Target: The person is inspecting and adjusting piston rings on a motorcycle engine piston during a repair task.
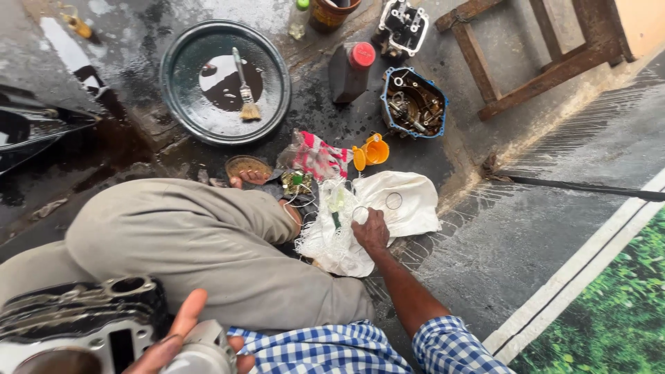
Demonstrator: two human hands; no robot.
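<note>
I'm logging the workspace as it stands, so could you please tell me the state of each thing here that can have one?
Right hand: resting on the white cloth, fingers touching a thin ring.
Left hand: gripping a grey metal cylinder.
Round basin: upright, holding dark liquid and a brush.
Dark bottle: upright, red cap on.
Orange cup: tipped on its side.
Blue-rimmed cover: open side up, small parts inside.

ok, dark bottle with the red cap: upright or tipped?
Upright. The dark bottle stands on its base on the wet floor, red cap on top.
</note>
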